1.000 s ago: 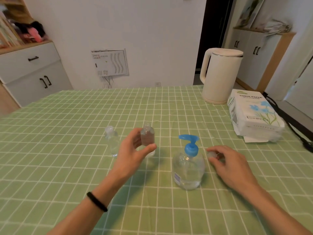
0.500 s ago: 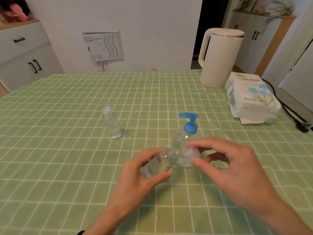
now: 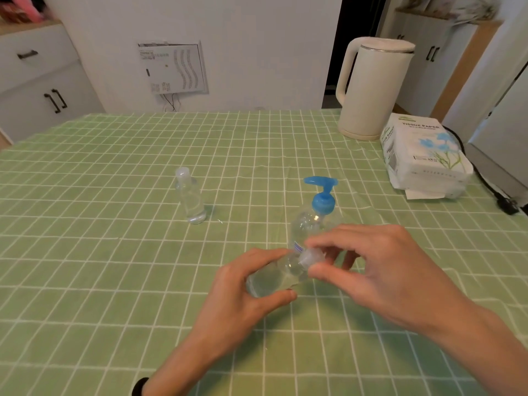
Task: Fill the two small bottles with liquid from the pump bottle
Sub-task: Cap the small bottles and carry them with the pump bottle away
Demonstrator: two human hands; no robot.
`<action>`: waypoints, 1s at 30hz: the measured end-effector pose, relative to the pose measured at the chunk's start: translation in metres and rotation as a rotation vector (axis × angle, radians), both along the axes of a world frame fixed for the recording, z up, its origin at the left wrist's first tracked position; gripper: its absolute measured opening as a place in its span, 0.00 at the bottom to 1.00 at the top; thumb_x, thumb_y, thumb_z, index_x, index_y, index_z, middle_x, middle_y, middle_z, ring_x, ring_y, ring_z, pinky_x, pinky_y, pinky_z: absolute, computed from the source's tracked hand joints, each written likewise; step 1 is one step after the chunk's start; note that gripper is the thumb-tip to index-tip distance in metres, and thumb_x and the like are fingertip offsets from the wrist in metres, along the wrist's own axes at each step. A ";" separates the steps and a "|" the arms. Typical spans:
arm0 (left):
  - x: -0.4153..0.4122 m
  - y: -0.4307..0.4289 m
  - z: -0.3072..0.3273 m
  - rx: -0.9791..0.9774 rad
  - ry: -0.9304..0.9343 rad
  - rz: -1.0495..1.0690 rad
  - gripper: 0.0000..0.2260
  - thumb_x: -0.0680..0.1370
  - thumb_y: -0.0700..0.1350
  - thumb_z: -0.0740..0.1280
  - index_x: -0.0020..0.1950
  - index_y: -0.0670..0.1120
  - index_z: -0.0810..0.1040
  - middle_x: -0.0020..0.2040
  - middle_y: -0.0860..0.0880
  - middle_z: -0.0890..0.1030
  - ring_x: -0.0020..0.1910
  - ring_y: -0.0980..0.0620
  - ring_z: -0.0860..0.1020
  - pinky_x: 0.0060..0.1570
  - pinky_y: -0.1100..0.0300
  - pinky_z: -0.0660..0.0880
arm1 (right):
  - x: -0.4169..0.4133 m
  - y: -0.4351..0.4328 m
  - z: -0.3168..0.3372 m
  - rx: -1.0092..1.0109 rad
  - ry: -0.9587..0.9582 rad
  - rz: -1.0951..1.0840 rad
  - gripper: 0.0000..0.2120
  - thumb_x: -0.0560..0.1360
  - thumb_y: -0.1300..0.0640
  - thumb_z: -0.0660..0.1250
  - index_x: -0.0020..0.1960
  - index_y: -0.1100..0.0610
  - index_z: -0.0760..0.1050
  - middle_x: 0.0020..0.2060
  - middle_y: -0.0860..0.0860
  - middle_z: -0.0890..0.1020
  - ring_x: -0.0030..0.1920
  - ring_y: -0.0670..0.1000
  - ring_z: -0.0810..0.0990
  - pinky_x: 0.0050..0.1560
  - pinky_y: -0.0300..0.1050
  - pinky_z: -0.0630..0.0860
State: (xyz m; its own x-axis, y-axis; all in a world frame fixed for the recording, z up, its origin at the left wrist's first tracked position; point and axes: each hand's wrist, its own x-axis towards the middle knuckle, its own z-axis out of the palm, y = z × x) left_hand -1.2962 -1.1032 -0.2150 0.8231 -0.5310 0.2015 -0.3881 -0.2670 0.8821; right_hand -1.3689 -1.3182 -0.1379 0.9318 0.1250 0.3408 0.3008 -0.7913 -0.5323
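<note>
My left hand [image 3: 245, 292] grips a small clear bottle [image 3: 274, 277], tilted with its neck pointing right, a little above the table. My right hand [image 3: 377, 267] pinches a clear cap [image 3: 310, 257] at that bottle's mouth. Just behind my hands stands the pump bottle [image 3: 313, 215], clear with a blue pump head; its lower part is hidden by my fingers. A second small clear bottle [image 3: 191, 198] with its cap on stands upright to the left, apart from both hands.
A cream kettle [image 3: 371, 90] stands at the back right of the green checked tablecloth [image 3: 114, 252]. A pack of tissue paper [image 3: 423, 155] lies beside it near the right edge, with a black cable [image 3: 497, 195] behind. White cabinets stand at the far left.
My left hand carried the small bottle down toward me and tilted it. My right hand came over from beside the pump bottle with the cap and now holds it at the bottle's mouth.
</note>
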 end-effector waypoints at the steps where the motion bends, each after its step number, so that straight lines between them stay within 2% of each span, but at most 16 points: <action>1: -0.001 0.001 -0.001 0.008 0.005 -0.004 0.24 0.70 0.48 0.81 0.65 0.58 0.83 0.58 0.61 0.85 0.60 0.58 0.82 0.64 0.59 0.75 | 0.000 0.001 0.001 -0.042 0.018 -0.023 0.16 0.72 0.37 0.71 0.53 0.45 0.84 0.41 0.34 0.83 0.43 0.38 0.82 0.42 0.38 0.79; 3: -0.002 0.001 -0.001 0.013 0.018 -0.010 0.24 0.71 0.48 0.81 0.65 0.58 0.83 0.58 0.61 0.85 0.60 0.58 0.82 0.64 0.59 0.75 | 0.000 0.000 0.004 -0.093 0.052 -0.030 0.24 0.70 0.29 0.66 0.58 0.42 0.81 0.44 0.34 0.82 0.45 0.39 0.82 0.42 0.40 0.79; 4: -0.002 0.001 -0.001 0.007 0.025 -0.012 0.23 0.71 0.47 0.81 0.65 0.58 0.83 0.58 0.60 0.85 0.60 0.57 0.82 0.64 0.59 0.75 | -0.001 0.000 0.004 -0.086 0.068 -0.010 0.24 0.71 0.30 0.66 0.62 0.39 0.78 0.47 0.34 0.82 0.47 0.40 0.82 0.43 0.40 0.79; 6: -0.002 0.001 -0.001 0.001 0.034 -0.013 0.24 0.71 0.46 0.81 0.66 0.57 0.83 0.58 0.60 0.85 0.60 0.57 0.82 0.64 0.58 0.75 | 0.000 0.000 0.006 -0.079 0.075 0.042 0.19 0.74 0.37 0.67 0.64 0.38 0.77 0.50 0.34 0.81 0.49 0.41 0.82 0.44 0.37 0.77; 9: -0.001 0.002 -0.001 0.004 0.054 -0.028 0.24 0.71 0.46 0.81 0.66 0.57 0.83 0.59 0.59 0.86 0.61 0.56 0.82 0.65 0.56 0.76 | 0.002 -0.001 0.004 -0.076 0.047 0.086 0.10 0.77 0.47 0.70 0.58 0.44 0.82 0.48 0.35 0.81 0.48 0.42 0.82 0.46 0.38 0.78; 13: 0.000 0.002 0.000 0.009 0.079 -0.066 0.24 0.72 0.46 0.81 0.66 0.58 0.82 0.58 0.58 0.86 0.61 0.56 0.83 0.65 0.56 0.76 | 0.003 -0.004 0.005 -0.059 0.013 0.131 0.12 0.74 0.58 0.75 0.56 0.50 0.84 0.53 0.39 0.84 0.52 0.43 0.84 0.50 0.42 0.80; 16: 0.001 0.003 0.000 0.009 0.084 -0.078 0.24 0.72 0.46 0.81 0.66 0.58 0.82 0.59 0.57 0.86 0.61 0.56 0.83 0.66 0.56 0.76 | 0.002 -0.005 0.008 -0.090 0.040 0.143 0.10 0.76 0.50 0.73 0.56 0.49 0.84 0.48 0.38 0.84 0.47 0.42 0.83 0.48 0.41 0.81; 18: 0.001 0.003 -0.001 0.023 0.085 -0.082 0.24 0.72 0.46 0.81 0.66 0.58 0.82 0.59 0.57 0.86 0.61 0.56 0.82 0.67 0.54 0.76 | 0.002 -0.005 0.012 -0.119 0.100 0.104 0.16 0.77 0.38 0.68 0.55 0.46 0.84 0.42 0.37 0.83 0.43 0.41 0.82 0.43 0.43 0.80; 20: 0.001 0.003 -0.001 0.028 0.087 -0.080 0.24 0.72 0.46 0.81 0.67 0.59 0.82 0.59 0.58 0.86 0.61 0.57 0.82 0.67 0.55 0.76 | 0.001 -0.004 0.013 -0.122 0.130 0.070 0.21 0.76 0.31 0.63 0.60 0.43 0.82 0.43 0.35 0.82 0.44 0.39 0.82 0.42 0.41 0.80; 22: 0.001 0.003 -0.001 0.020 0.094 -0.073 0.24 0.72 0.46 0.81 0.66 0.59 0.82 0.59 0.58 0.86 0.61 0.57 0.82 0.67 0.56 0.76 | 0.001 -0.002 0.012 -0.120 0.136 0.066 0.18 0.76 0.35 0.65 0.63 0.39 0.78 0.48 0.34 0.81 0.47 0.39 0.82 0.43 0.37 0.78; 24: 0.001 0.003 -0.001 0.015 0.100 -0.072 0.24 0.72 0.46 0.81 0.66 0.59 0.82 0.58 0.57 0.86 0.61 0.57 0.82 0.67 0.55 0.76 | 0.001 -0.001 0.009 -0.125 0.143 0.048 0.13 0.77 0.37 0.64 0.58 0.39 0.79 0.44 0.35 0.82 0.46 0.39 0.83 0.42 0.38 0.78; 26: 0.001 0.003 -0.002 0.018 0.101 -0.074 0.24 0.72 0.46 0.81 0.66 0.58 0.82 0.58 0.56 0.86 0.61 0.55 0.83 0.67 0.52 0.76 | 0.001 -0.001 0.008 -0.091 0.187 0.016 0.15 0.76 0.32 0.63 0.54 0.39 0.79 0.40 0.35 0.82 0.43 0.38 0.83 0.41 0.40 0.79; 28: 0.002 0.003 -0.002 0.020 0.106 -0.076 0.24 0.72 0.46 0.81 0.66 0.59 0.82 0.58 0.56 0.86 0.61 0.55 0.83 0.67 0.52 0.76 | 0.000 -0.001 0.007 -0.079 0.219 0.024 0.18 0.74 0.30 0.63 0.59 0.36 0.76 0.46 0.32 0.81 0.46 0.37 0.82 0.42 0.38 0.78; 30: 0.002 0.003 -0.002 0.027 0.099 -0.070 0.24 0.72 0.47 0.81 0.66 0.60 0.82 0.58 0.56 0.86 0.61 0.56 0.83 0.67 0.52 0.76 | -0.001 0.000 0.006 -0.103 0.224 0.021 0.14 0.76 0.33 0.63 0.58 0.36 0.76 0.46 0.32 0.81 0.46 0.37 0.82 0.41 0.38 0.78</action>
State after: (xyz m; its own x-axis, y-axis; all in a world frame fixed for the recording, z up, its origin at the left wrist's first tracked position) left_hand -1.2939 -1.0997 -0.2174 0.7991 -0.5920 0.1052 -0.3176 -0.2669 0.9099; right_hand -1.3698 -1.3182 -0.1317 0.9794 0.1687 0.1109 0.2017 -0.8395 -0.5045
